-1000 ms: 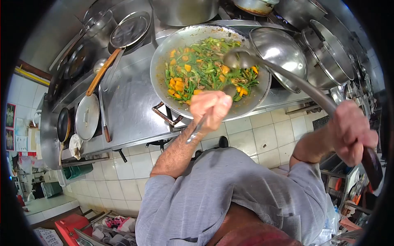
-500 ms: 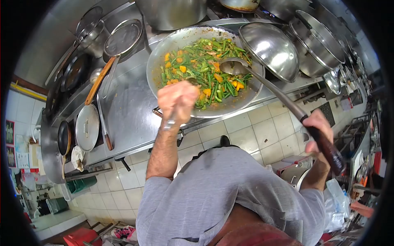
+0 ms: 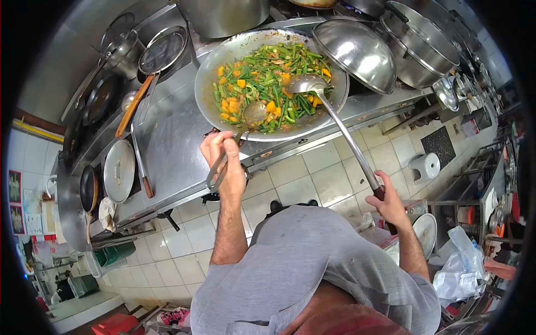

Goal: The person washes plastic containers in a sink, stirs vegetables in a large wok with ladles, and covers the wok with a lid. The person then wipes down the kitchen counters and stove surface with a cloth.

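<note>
A wide metal wok [image 3: 207,97] holds cooked green beans and other greens with orange chunks [image 3: 279,64]. My left hand [image 3: 224,162] is at its near left edge, fingers closed round the handle of a metal serving spoon [image 3: 254,113]. The spoon's bowl rests among the food on the near left side. My right hand [image 3: 391,207] grips the dark grip of a long ladle [image 3: 349,134], out over the floor. Its rounded metal head lies on the vegetables at the right of the wok.
A large domed lid [image 3: 357,56] leans against the wok's right side, with a deep pot [image 3: 421,50] beyond. A tall pot [image 3: 223,17] stands behind. On the steel counter [image 3: 173,139] at left lie a wooden-handled strainer [image 3: 137,103] and a flat lid [image 3: 119,172].
The ladle's handle has swung in toward my body and my right hand has moved left and down. My left hand has shifted left and down, away from the wok, uncovering the spoon's bowl.
</note>
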Demonstrator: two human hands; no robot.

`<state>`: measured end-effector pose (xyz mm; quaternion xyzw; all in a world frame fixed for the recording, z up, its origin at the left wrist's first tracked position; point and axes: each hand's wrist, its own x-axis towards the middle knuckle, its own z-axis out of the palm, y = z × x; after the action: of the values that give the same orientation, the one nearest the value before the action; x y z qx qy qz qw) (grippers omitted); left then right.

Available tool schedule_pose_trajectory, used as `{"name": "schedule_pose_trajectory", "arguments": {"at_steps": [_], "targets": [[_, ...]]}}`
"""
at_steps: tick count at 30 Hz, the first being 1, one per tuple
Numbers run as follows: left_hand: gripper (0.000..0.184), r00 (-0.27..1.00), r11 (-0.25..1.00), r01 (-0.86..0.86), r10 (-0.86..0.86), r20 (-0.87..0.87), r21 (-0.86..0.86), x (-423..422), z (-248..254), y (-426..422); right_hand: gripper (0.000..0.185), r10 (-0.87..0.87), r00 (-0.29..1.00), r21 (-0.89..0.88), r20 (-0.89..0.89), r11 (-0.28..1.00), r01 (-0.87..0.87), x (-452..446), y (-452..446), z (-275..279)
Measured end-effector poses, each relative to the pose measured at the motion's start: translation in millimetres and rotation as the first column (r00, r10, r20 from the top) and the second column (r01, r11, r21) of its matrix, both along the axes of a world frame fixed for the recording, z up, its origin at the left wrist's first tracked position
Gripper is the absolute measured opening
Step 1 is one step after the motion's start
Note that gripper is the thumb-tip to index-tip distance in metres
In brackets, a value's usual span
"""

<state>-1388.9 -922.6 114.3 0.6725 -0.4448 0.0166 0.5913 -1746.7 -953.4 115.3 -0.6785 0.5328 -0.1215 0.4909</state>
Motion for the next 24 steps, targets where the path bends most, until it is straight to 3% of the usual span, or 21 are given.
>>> {"name": "schedule_pose_trajectory", "arguments": {"at_steps": [2, 3, 6, 8, 10, 12, 14, 15, 17, 18, 20, 21, 24], "targets": [[0.044, 0.996, 0.996, -0.068, 0.064, 0.069, 0.055, 4.9, -11.0, 14.9, 0.063, -0.059, 0.998, -0.063, -0.006, 0.996, 0.059, -3.7, -1.7, -20.0], [0.044, 0.998, 0.984, 0.002, 0.009, -0.062, 0.18, 4.8, -15.4, 23.8, 0.063, -0.024, 0.998, -0.084, 0.063, 0.996, 0.029, -3.7, -0.9, -23.4], [0.034, 0.944, 0.953, 0.183, -0.102, -0.315, 0.241, -12.1, -25.9, 34.3, 0.059, -0.104, 0.971, -0.033, 0.215, 0.993, 0.114, -1.9, -10.7, -14.4], [0.027, 0.981, 0.95, 0.187, -0.167, -0.1, 0.249, -30.6, -25.0, 33.6, 0.055, -0.077, 0.946, -0.077, 0.316, 0.991, 0.107, -2.5, -22.6, -20.6], [0.017, 0.978, 0.936, 0.206, -0.191, -0.079, 0.286, -50.8, -25.3, 32.4, 0.053, -0.081, 0.929, -0.039, 0.361, 0.994, 0.101, 3.6, -31.2, -26.1], [0.014, 0.971, 0.952, 0.209, -0.23, 0.071, 0.226, -64.8, -32.9, 28.9, 0.052, -0.066, 0.94, -0.047, 0.335, 0.995, 0.087, 2.9, -37.8, -54.7], [0.013, 0.966, 0.934, 0.215, -0.247, 0.081, 0.287, -71.2, -34.0, 32.7, 0.051, 0.054, 0.981, -0.038, 0.185, 0.998, -0.048, -10.9, -45.4, -87.2], [0.017, 0.958, 0.897, 0.264, -0.287, 0.011, 0.355, -72.3, -33.5, 35.3, 0.053, 0.022, 0.971, 0.185, 0.239, 0.98, -0.068, -9.6, -43.8, -58.5], [0.033, 0.915, 0.816, 0.4, -0.386, -0.122, 0.418, -69.1, -36.0, 41.8, 0.053, 0.033, 0.97, 0.142, 0.24, 0.987, -0.069, -13.8, -47.5, -49.0], [0.033, 0.914, 0.814, 0.401, -0.388, -0.121, 0.421, -66.2, -38.5, 43.6, 0.053, 0.032, 0.971, 0.087, 0.236, 0.995, -0.054, -17.0, -48.6, -48.0], [0.05, 0.704, 0.764, 0.607, -0.386, -0.597, 0.221, -59.7, -43.2, 46.8, 0.052, 0.047, 0.974, 0.019, 0.22, 0.998, -0.053, -18.1, -47.7, -50.4], [0.059, 0.613, 0.733, 0.664, -0.422, -0.668, 0.146, -53.4, -44.8, 48.4, 0.052, 0.052, 0.963, 0.032, 0.263, 0.998, -0.063, -16.8, -46.1, -50.3], [0.041, 0.26, 0.774, 0.627, -0.314, -0.913, -0.088, -46.8, -35.9, 49.0, 0.051, 0.049, 0.956, 0.072, 0.288, 0.995, -0.072, -16.3, -43.1, -58.7]]}}
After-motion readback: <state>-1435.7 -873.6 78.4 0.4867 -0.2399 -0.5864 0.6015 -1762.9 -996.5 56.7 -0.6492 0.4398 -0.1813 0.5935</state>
